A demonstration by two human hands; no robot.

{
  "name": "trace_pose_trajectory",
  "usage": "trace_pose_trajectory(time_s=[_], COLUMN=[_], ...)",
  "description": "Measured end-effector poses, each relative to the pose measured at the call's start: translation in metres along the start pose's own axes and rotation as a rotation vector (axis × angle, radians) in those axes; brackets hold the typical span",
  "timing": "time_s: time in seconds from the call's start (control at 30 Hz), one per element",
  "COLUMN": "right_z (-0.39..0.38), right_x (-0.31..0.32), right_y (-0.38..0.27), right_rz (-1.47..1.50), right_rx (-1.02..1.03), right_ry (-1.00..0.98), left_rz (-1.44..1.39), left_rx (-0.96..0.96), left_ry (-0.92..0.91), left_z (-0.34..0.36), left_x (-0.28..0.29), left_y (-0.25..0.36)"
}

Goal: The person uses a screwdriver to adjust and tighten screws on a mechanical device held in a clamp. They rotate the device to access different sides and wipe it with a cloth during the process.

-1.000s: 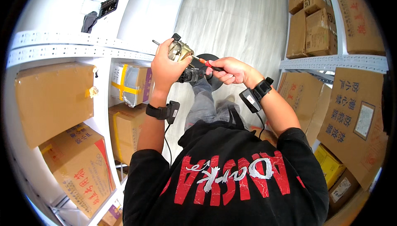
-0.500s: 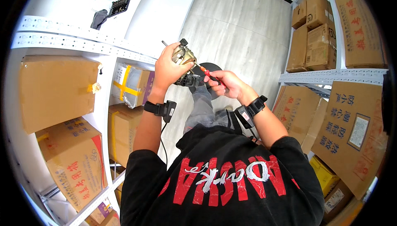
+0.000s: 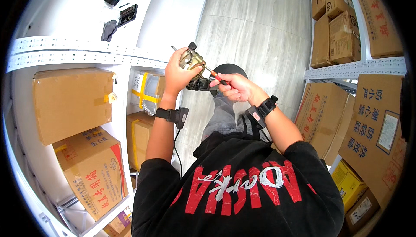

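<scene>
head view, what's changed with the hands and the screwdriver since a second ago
The right hand has shifted slightly down the picture, and the red-and-black screwdriver slants more steeply. The whole view shifted too. Nothing was let go: the left hand still grips the metal part, the screwdriver's tip still at it.

Red and white lettering (image 3: 245,188) on black shirt (image 3: 240,161); blue characters (image 3: 359,126), white label (image 3: 388,130) on right-hand cardboard box (image 3: 372,143).
</scene>
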State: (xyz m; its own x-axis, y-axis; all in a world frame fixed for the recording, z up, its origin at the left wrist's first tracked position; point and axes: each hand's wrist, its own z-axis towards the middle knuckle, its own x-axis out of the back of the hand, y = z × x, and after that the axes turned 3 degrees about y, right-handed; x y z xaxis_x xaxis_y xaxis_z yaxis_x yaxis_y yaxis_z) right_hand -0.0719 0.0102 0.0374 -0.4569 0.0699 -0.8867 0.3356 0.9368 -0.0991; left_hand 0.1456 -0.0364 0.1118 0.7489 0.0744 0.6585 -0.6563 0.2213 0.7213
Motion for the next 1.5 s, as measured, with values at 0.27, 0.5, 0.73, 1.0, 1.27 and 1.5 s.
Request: trace_pose_trajectory(time_s=[0.27,0.5,0.73,1.0,1.27,1.5], right_z=[0.001,0.009,0.015,0.017,0.023,0.026], right_x=[-0.027,-0.035,-0.029,-0.031,-0.021,-0.006], right_y=[0.001,0.009,0.010,0.008,0.011,0.013], right_rz=[-0.568,-1.249,-1.737,-1.819,-1.833,-1.937], right_rx=[0.167,0.367,0.526,0.580,0.618,0.727], right_ry=[0.328,0.665,0.748,0.841,0.872,0.752], left_rz=[0.046,0.119,0.156,0.128,-0.292,-1.310], left_rx=[0.054,0.018,0.047,0.037,0.246,0.819], left_ry=[-0.002,0.024,0.039,0.072,0.109,0.041], left_z=[-0.001,-0.004,-0.005,-0.008,-0.115,-0.071], left_x=[0.001,0.002,0.001,0.014,-0.001,-0.091], left_y=[0.004,0.008,0.007,0.010,0.023,0.013])
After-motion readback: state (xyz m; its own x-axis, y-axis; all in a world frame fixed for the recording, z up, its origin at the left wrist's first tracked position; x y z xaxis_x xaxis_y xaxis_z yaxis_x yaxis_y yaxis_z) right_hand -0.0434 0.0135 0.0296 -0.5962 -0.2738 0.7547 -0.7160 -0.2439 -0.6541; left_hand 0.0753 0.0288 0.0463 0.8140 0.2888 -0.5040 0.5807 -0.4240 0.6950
